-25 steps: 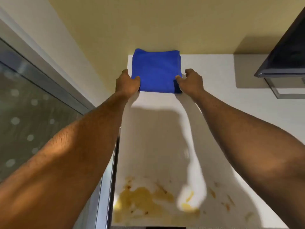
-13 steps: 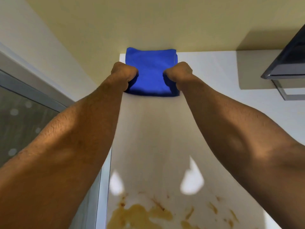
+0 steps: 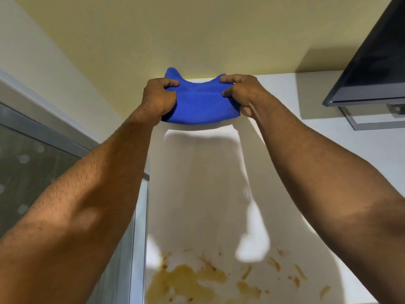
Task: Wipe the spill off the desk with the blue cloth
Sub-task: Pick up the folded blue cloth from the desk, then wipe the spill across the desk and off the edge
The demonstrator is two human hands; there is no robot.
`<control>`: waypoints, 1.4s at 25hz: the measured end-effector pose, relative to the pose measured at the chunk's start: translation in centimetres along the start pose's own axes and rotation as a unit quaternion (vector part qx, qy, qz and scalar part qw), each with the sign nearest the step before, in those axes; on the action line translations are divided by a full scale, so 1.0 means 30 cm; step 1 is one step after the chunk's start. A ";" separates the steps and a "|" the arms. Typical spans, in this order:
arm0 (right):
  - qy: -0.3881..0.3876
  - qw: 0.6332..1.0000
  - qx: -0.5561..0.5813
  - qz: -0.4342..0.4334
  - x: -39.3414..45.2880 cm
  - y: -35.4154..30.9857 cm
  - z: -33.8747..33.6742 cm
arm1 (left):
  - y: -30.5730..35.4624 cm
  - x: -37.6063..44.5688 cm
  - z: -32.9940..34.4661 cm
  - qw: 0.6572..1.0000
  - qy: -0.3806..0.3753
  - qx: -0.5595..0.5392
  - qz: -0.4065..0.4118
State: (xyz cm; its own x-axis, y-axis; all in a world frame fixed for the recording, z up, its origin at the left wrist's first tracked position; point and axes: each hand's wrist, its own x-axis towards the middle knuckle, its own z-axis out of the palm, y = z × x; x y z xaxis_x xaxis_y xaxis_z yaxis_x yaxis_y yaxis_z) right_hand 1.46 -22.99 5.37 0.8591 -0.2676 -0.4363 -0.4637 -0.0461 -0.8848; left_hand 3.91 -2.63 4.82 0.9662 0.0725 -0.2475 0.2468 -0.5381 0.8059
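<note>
The blue cloth (image 3: pixel 200 106) is up off the surface (image 3: pixel 306 150) now, sagging between both hands with its shadow on the white top beneath. The left hand (image 3: pixel 158 98) clenches its left edge, the right hand (image 3: pixel 243 94) pinches the right. Half a second ago it lay flat against the back wall under two fists; a second ago the fingers only touched its near corners. So the pickup looks done. The brown spill (image 3: pixel 192 281) sits well apart, at the near edge, untouched.
</note>
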 end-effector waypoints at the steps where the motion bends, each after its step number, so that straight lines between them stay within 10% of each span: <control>1: 0.007 1.000 -0.005 -0.002 -0.026 -0.008 -0.038 | 0.025 -0.027 0.002 1.000 -0.006 -0.004 0.013; 13: 0.155 0.961 -0.219 -0.061 -0.488 0.177 -0.656 | 0.220 -0.622 0.365 0.981 -0.147 0.027 0.124; 21: 0.163 0.909 -0.375 0.083 -0.776 0.629 -0.876 | 0.015 -0.999 0.652 0.919 -0.346 0.159 0.096; 27: 0.228 0.855 -0.454 -0.106 -0.787 0.694 -0.721 | -0.110 -0.885 0.495 0.933 -0.109 0.298 0.169; 35: 0.139 0.816 -0.560 0.018 -0.653 0.766 -0.536 | -0.444 -0.583 0.118 0.874 -0.015 0.440 0.204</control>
State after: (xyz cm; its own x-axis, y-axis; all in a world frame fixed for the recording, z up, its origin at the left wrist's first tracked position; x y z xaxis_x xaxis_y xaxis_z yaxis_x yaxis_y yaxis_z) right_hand -29.51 -34.29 -3.78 0.8305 -0.4893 -0.2663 -0.5286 -0.8431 -0.0993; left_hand -16.55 0.30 -3.49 0.9547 -0.2910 -0.0619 -0.2834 -0.9529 0.1080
